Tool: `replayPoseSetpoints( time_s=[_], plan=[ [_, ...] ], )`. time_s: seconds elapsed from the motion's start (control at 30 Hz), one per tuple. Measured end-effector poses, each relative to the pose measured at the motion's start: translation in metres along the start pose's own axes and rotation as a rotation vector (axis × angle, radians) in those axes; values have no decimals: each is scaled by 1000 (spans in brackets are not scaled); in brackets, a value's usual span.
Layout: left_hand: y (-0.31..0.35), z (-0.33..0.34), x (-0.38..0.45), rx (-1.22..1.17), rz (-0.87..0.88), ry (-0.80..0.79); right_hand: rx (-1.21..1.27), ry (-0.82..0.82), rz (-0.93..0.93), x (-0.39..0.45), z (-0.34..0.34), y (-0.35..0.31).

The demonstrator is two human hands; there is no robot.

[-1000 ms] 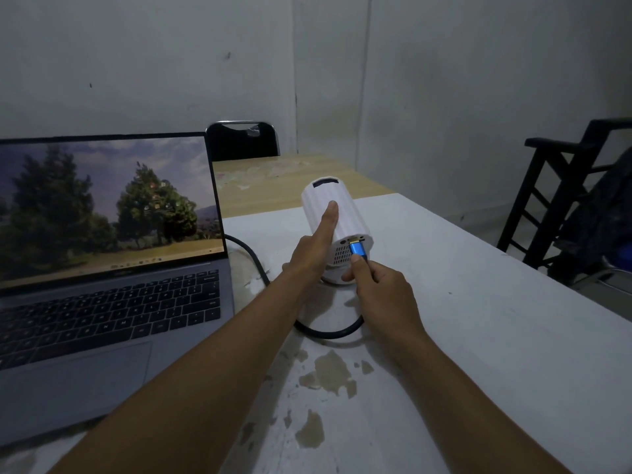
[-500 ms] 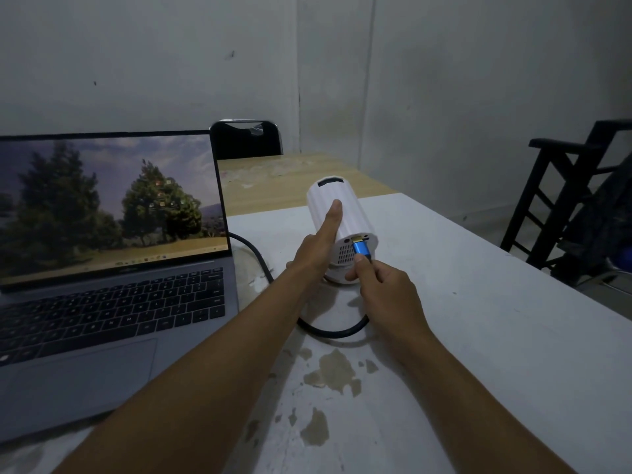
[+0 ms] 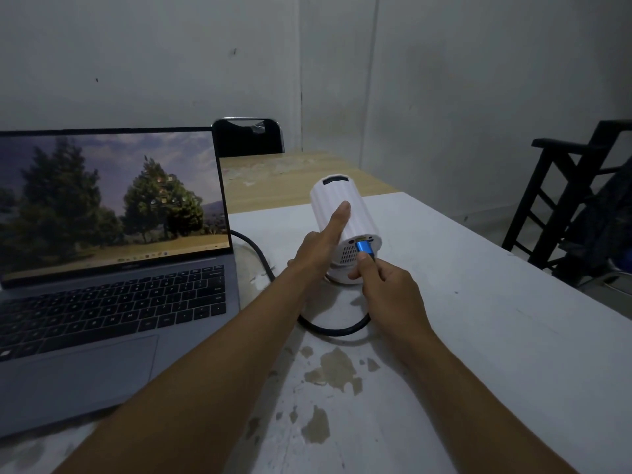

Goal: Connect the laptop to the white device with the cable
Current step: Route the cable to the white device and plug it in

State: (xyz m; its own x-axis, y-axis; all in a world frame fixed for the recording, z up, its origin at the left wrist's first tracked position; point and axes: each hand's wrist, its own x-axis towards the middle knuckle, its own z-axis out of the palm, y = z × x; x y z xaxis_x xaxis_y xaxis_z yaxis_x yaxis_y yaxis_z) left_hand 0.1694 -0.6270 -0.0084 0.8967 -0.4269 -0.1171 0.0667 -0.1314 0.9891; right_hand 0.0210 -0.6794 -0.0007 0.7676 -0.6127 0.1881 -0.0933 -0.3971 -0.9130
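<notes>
An open grey laptop [image 3: 113,295] with a landscape of trees on its screen stands at the left of the white table [image 3: 478,336]. A ribbed white device [image 3: 355,213] lies tilted on its stand at the table's middle. My left hand [image 3: 316,249] grips its left side, with the forefinger stretched along the top. My right hand [image 3: 388,295] pinches the blue plug [image 3: 365,248] of the black cable [image 3: 335,328], and the plug's tip sits at a port on the device's rear face. From the laptop's right side the cable loops under my hands.
A black chair back [image 3: 248,136] stands behind the table, beside a bare wooden tabletop [image 3: 290,179]. A black wooden frame [image 3: 561,200] with dark cloth stands at the right. Patches of worn paint [image 3: 333,371] mark the table near me.
The blue plug has moved a little closer into the port on the device's rear face. My left hand keeps its grip on the device.
</notes>
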Motion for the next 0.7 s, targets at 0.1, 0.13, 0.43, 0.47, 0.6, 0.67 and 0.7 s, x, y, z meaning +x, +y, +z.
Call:
replayPoseSetpoints(
  time_s=[0.1, 0.13, 0.43, 0.47, 0.6, 0.67, 0.7],
  plan=[
    [2, -4, -3, -24, 34, -8, -10, -6, -11, -1, 0, 0],
    [2, -4, -3, -30, 41, -14, -13, -6, -16, -1, -1, 0],
    [0, -6, -3, 58, 91, -38, -40, -28, -43, -2, 0, 2],
    [0, -7, -3, 65, 97, -38, -42, -29, -46, -2, 0, 3],
    [1, -6, -7, 91, 93, -14, -24, -31, -37, -1, 0, 4],
    [0, -4, -8, 88, 93, 22, 46, -16, -17, 0, 0, 3],
    [1, -3, -8, 95, 93, 47, 85, 3, -11, 0, 0, 2]
  ],
)
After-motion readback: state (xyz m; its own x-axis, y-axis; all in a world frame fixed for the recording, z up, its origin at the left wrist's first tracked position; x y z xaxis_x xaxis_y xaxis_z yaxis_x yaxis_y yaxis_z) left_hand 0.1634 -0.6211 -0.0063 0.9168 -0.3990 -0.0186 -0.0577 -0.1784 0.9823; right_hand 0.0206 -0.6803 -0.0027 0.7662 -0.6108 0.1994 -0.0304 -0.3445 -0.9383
